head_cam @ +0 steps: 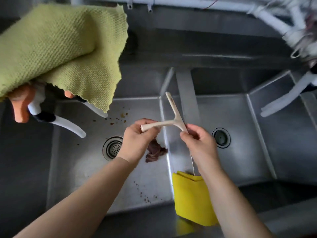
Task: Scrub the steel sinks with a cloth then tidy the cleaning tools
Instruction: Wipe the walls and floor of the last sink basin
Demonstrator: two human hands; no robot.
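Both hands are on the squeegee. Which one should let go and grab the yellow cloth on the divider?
Right, probably. The right hand only pinches the squeegee blade end, and its forearm passes right beside the yellow cloth. The left hand grips the handle, so it can hold the tool alone.

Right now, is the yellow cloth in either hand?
No. The yellow cloth lies draped over the sink divider, while the left hand and right hand hold the squeegee.
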